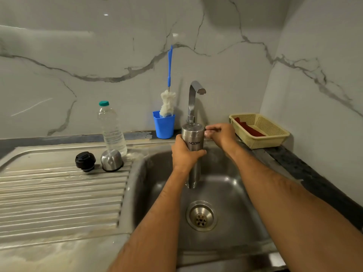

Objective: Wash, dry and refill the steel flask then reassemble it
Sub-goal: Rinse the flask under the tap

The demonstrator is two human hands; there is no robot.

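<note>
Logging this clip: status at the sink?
Left hand grips steel flask, inverted over sink. Right hand pinches tap lever. Stopper and cup lid on drainboard. Nothing obstructing.

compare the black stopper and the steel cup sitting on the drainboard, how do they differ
The black stopper is matte black plastic with ridged, moulded detail; the steel cup is smooth, shiny metal with a dark rim at its base. The stopper is squat and lies slightly tilted; the cup is taller, domed, and stands mouth down. The stopper lies left of the cup, farther from the sink. Both rest apart from each other on the drainboard, untouched by either hand.
</note>
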